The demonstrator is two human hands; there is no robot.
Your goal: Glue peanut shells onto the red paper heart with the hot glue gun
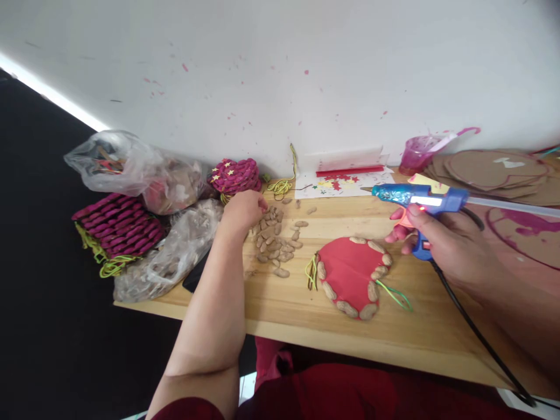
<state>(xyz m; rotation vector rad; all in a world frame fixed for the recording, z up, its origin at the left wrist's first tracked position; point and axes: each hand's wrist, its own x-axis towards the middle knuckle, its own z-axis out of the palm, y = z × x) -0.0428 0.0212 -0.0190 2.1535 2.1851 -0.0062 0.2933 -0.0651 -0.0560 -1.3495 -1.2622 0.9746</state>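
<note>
Wooden table (280, 306), blue glue gun (400, 195) in right hand (459, 248), label (426, 200) unreadable

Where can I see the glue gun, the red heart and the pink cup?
Glue gun (419, 192): head view, on its blue body.
Red heart (349, 273): head view, on its bare red middle.
Pink cup (412, 157): head view, on its side wall.

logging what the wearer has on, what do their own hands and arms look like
The left hand and right hand are ungloved, with no ring, watch or bracelet visible. The left forearm is bare past the elbow, up to a dark red sleeve. The right forearm is bare too; its sleeve is out of view.
</note>
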